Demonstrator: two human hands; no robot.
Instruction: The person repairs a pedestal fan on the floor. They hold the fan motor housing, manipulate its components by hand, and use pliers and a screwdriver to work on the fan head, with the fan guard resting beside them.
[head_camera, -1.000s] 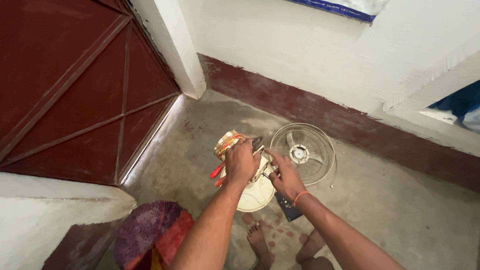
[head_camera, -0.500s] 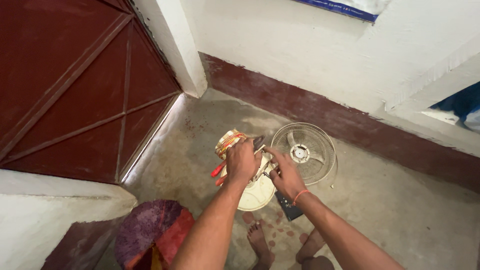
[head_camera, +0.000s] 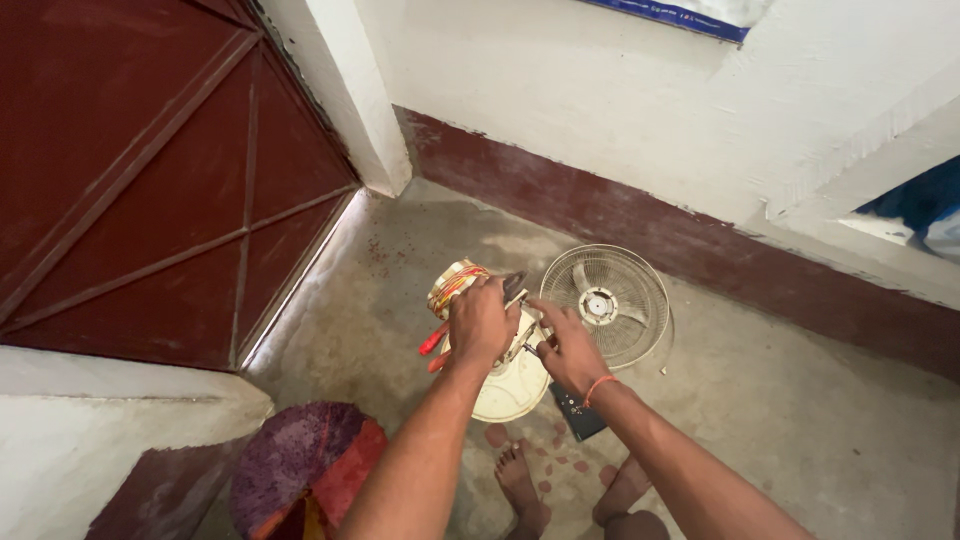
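Concrete floor (head_camera: 800, 440), bare, bounded by a white wall with a dark red base band and a red door at left. Nearest: two bare feet, a purple-red cushion (head_camera: 300, 465). Left hand (head_camera: 482, 322) closed over the top of a cream fan body (head_camera: 512, 385), fingers wrapped on red-handled pliers (head_camera: 432, 343). Right hand (head_camera: 568, 350) beside it, fingers pinching a small part at the housing; which part, cannot tell. Versus 1.0 s ago: both hands unmoved, grip unchanged. Beyond: wire fan guard (head_camera: 605, 305) flat on the floor.
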